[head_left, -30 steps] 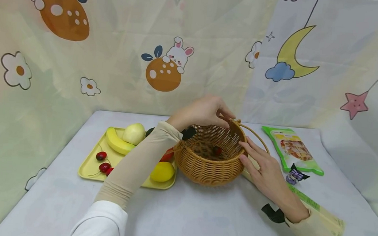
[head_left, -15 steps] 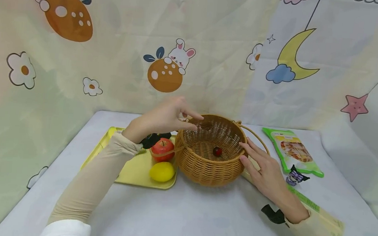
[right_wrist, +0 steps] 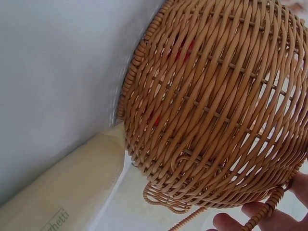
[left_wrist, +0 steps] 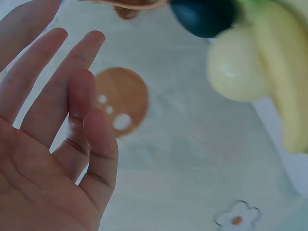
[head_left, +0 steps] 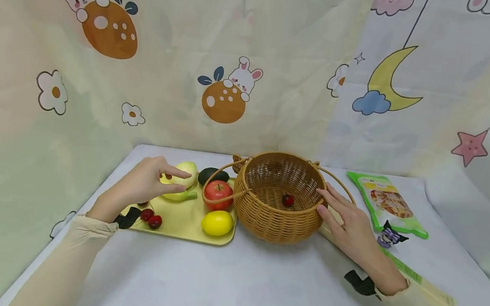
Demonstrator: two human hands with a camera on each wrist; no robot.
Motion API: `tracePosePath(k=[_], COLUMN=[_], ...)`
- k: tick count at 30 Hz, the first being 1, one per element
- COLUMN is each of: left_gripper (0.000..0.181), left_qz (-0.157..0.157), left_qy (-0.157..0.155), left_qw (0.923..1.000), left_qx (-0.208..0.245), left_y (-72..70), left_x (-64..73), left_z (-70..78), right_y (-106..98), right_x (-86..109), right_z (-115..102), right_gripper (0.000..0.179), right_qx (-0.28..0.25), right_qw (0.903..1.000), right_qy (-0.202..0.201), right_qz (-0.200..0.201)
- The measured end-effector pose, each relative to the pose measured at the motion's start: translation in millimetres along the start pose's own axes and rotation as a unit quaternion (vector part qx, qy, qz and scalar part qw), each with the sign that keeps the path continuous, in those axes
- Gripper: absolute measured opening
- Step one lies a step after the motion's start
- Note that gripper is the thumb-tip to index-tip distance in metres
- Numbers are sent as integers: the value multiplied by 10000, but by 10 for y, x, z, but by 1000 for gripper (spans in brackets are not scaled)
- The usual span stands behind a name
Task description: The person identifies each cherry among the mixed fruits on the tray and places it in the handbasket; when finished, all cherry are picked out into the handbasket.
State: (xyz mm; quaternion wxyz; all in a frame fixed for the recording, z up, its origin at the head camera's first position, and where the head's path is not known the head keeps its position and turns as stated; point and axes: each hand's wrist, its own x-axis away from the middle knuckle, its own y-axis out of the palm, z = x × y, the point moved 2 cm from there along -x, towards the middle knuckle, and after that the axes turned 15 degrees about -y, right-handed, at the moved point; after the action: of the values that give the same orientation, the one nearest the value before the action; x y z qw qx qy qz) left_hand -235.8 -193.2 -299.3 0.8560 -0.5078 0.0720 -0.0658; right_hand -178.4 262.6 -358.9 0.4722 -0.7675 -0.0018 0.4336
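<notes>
In the head view my left hand [head_left: 146, 181] hovers over the left part of the yellow tray [head_left: 171, 231], thumb and index finger apart with nothing between them. Near it lie a banana [head_left: 180, 196], a pale round fruit [head_left: 189, 170] and dark red cherries [head_left: 154, 221]. My right hand [head_left: 348, 226] holds the rim of a wicker basket [head_left: 280, 224] at its right side. In the right wrist view, fingers [right_wrist: 269, 219] show beside the basket's handle. One cherry [head_left: 287, 200] lies inside the basket.
A red apple [head_left: 218, 194], a lemon [head_left: 217, 223] and a dark green avocado [head_left: 213, 175] fill the tray's right side. Right of the basket lie a green food bag [head_left: 388, 203], a small dark figurine [head_left: 390, 235] and a long spaghetti pack [head_left: 433, 292].
My left hand has moved from above the basket leftward and down to over the tray. A basket handle now leans over the apple. The right hand stays on the basket rim.
</notes>
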Motion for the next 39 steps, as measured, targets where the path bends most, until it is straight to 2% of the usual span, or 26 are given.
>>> tracePosePath(k=[3,8,12,16,24,28,34,39], left_gripper=[38,37,36,35,39,41,43,44], left_qz=[40,271,313,313,352,437,236,141], left_qy=[-288,-426,-678,-893,-1220,-1132,-1110,-1257], left_qw=[9996,9987,9972,9955,9916,9916,9922,9907], left_qx=[15,-60,-78,-47,-247,-451,-513,-499], left_y=[44,55,52,76,139,139,160,220], left_x=[130,323,457,508,430,306,179,117], left_z=[-237,-571,-795,-964,-1169,-1239,-1338,-1368], right_y=[0,9,19,4,3,2,8,2], right_x=[14,12,4,0,-6,-10,-16,-2], right_z=[2,11,20,20,25,18,15,22], right_gripper=[46,45,45,46,46,45,45,45], right_qx=[-56,-51,-57,-9,3,11,-65,-98], right_qw=[10000,10000,10000,10000,10000,10000,10000,9999], right_qy=[16,-12,-14,-39,-25,-15,-19,39], right_qz=[-28,-8,-29,15,-68,-38,-38,-46])
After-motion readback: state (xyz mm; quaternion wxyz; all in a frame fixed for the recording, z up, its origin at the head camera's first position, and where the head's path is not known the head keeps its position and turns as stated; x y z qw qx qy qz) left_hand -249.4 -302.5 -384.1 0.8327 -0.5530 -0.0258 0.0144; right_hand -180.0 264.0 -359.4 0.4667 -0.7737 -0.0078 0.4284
